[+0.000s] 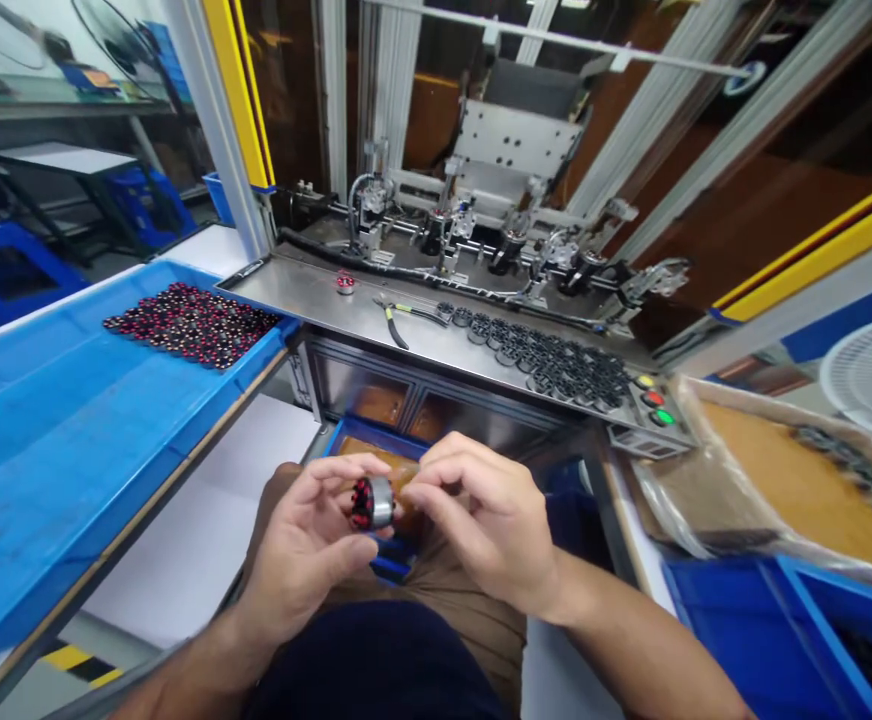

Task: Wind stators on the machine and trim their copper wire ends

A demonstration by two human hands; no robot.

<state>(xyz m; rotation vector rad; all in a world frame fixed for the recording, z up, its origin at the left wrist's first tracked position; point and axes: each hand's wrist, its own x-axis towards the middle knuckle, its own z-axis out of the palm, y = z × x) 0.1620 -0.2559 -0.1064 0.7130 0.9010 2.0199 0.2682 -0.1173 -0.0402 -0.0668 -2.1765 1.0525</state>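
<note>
Above my lap, my left hand [293,540] holds a small motor stator [382,502] between thumb and fingers. It has a silver metal ring and red and black parts at its left end. My right hand [492,515] is just to the right of the stator, thumb and forefinger pinched together close to its end. Whatever those fingertips may hold is too small to make out. On the metal ledge ahead are a similar red and silver part [344,284] and a pair of cutting pliers [395,325] with green and black handles.
Several black ring-shaped parts [556,360] cover the ledge's right half, before machine fixtures [443,225]. A blue tray [46,430] at left carries many red and black parts. Red and green buttons [661,417] sit at the ledge's right end, beside a lined box [751,450].
</note>
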